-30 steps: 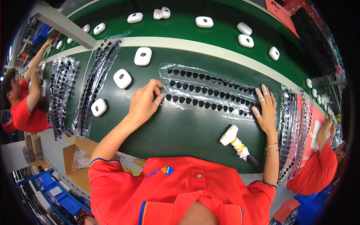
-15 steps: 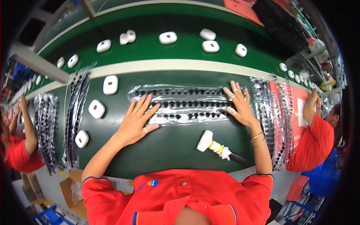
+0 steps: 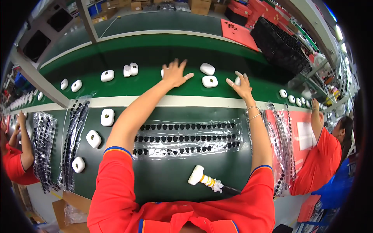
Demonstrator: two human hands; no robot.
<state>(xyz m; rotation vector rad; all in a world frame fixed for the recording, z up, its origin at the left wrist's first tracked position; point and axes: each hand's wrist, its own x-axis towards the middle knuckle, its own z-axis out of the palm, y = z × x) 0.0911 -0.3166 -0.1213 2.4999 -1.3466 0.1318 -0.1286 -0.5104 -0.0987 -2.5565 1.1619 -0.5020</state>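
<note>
Both my arms stretch out over the green conveyor belt (image 3: 155, 46). My left hand (image 3: 175, 74) is spread over a rounded white case, which shows only partly beside the fingers. At the right, my right hand (image 3: 242, 86) has thumb and fingers apart around another small white case (image 3: 237, 80); whether they touch it I cannot tell. Between the hands lie two more white cases, one farther (image 3: 207, 68) and one nearer (image 3: 210, 81). On the dark green table below my arms lies a clear plastic sheet (image 3: 186, 144) with rows of small black pieces.
A white-headed mallet (image 3: 197, 174) with yellow bands lies near me. Three white cases (image 3: 107, 117) stand at the left of the table. More black-piece strips (image 3: 74, 143) hang over its edge on both sides. Co-workers in red sit left and right (image 3: 320, 155). A black crate (image 3: 278, 44) stands far right.
Both hands have left the plastic sheet and reached forward to the white cases on the belt. The view has tilted up, showing more of the far side.
</note>
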